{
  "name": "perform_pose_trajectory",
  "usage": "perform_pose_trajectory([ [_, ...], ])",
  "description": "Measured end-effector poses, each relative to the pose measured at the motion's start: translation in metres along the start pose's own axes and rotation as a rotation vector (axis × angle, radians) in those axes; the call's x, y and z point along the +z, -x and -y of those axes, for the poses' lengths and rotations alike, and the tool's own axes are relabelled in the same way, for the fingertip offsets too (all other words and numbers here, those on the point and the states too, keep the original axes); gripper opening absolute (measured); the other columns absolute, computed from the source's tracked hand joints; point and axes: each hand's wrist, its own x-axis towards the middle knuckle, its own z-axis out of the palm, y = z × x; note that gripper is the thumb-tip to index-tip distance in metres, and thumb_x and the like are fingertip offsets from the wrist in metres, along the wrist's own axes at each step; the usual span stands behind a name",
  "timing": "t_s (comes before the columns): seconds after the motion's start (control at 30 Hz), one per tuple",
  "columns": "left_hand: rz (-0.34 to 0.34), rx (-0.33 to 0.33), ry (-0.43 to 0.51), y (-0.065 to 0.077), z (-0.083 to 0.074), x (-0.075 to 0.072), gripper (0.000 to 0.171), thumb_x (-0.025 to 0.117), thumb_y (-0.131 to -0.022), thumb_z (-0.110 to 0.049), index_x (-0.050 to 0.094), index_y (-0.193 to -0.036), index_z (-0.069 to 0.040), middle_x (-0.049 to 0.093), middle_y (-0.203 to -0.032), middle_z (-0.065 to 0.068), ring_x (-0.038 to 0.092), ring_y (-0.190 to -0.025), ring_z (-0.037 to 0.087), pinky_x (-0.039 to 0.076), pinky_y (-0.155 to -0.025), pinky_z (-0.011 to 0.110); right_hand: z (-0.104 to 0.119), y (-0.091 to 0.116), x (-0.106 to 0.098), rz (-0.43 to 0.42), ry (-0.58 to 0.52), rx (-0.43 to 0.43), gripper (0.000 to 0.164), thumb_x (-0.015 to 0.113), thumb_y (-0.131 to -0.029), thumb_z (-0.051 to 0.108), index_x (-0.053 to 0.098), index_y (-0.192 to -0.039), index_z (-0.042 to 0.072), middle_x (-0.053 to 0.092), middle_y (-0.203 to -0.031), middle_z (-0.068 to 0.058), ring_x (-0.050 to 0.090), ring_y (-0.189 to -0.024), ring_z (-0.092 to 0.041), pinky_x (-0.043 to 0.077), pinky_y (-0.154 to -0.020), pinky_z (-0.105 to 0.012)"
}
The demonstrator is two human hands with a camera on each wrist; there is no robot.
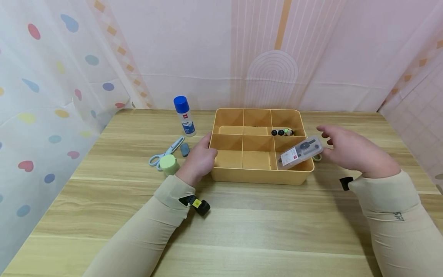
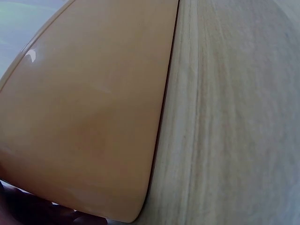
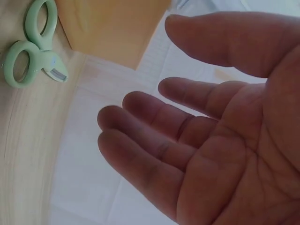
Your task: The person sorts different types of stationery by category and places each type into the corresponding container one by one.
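Note:
A yellow-orange storage box (image 1: pixel 259 176) with several compartments stands on the table. My left hand (image 1: pixel 199 159) holds its left wall, thumb over the rim and fingers along the outside; in the left wrist view the box's side (image 2: pixel 93 103) hides most of those fingers. A clear plastic case (image 1: pixel 300 152) with a compass inside leans in the front right compartment, its upper end over the right rim. Just right of that end is my right hand (image 1: pixel 356 148). In the right wrist view this hand (image 3: pixel 197 136) has spread thumb and loosely bent fingers, with nothing between them.
Small black-ended cylinders (image 1: pixel 282 132) lie in the back right compartment. Green-handled scissors (image 3: pixel 33 51) lie right of the box. To its left are a blue-capped glue bottle (image 1: pixel 185 116), light blue scissors (image 1: pixel 167 152), a grey-blue block (image 1: pixel 185 150) and a green cylinder (image 1: pixel 169 165).

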Motion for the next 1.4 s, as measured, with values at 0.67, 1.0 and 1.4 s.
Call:
perform_pose_trajectory([
  [0.67,-0.003,0.012,-0.010,0.001,-0.001,0.000,0.068,0.037,-0.105,-0.011,0.021,-0.170,-0.028,0.037,-0.170,0.003,0.044,-0.147,0.030,0.027,-0.129,0.059,-0.014,-0.008,0.000,-0.021,0.070,0.107,0.066,0.053,-0.104,0.026,0.036,-0.152,-0.016,0.048,-0.144,-0.045,0.048,-0.133,-0.061,0.040,-0.110,-0.074],
  [1.0,-0.001,0.004,-0.009,0.001,-0.001,0.000,0.068,0.036,-0.107,-0.011,0.019,-0.170,-0.026,0.035,-0.172,0.003,0.043,-0.148,0.030,0.027,-0.128,0.058,-0.020,-0.014,0.006,-0.006,0.076,0.113,0.068,0.053,-0.103,0.028,0.038,-0.151,-0.018,0.047,-0.144,-0.046,0.047,-0.134,-0.062,0.040,-0.111,-0.073],
  [1.4,0.003,0.015,-0.004,0.001,0.000,0.000,0.069,0.037,-0.105,-0.010,0.020,-0.170,-0.028,0.036,-0.171,0.003,0.043,-0.149,0.031,0.028,-0.128,0.059,-0.024,-0.017,0.013,0.015,0.123,0.129,0.070,0.049,-0.106,0.038,0.040,-0.151,-0.015,0.042,-0.149,-0.046,0.038,-0.141,-0.063,0.034,-0.116,-0.074],
])
